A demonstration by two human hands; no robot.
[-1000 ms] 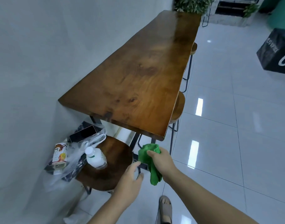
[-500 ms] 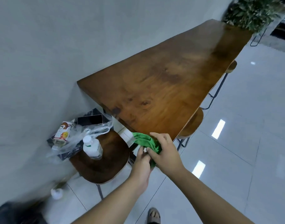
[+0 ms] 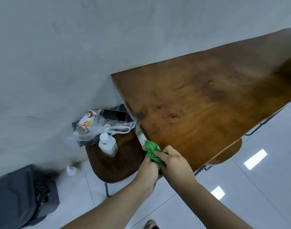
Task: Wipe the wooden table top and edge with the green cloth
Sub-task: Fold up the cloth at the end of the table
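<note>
A long wooden table (image 3: 207,103) with a glossy brown top runs along the grey wall toward the upper right. The bunched green cloth (image 3: 151,150) sits just off the table's near short edge, close to its near corner. My right hand (image 3: 173,160) pinches the cloth from the right, fingers over its top. My left hand (image 3: 148,170) grips it from below, its fingertips hidden under the cloth and the right hand.
A round wooden stool (image 3: 115,162) left of the hands carries a white bottle (image 3: 108,143), a plastic bag (image 3: 98,129), a drink carton (image 3: 86,122) and a phone (image 3: 115,115). A dark bin (image 3: 20,194) stands lower left. Another stool (image 3: 227,154) sits under the table. Glossy tiled floor on the right.
The view has swung left and down. My left hand came up to join the right on the cloth, and both hands with the cloth now sit against the table's near edge.
</note>
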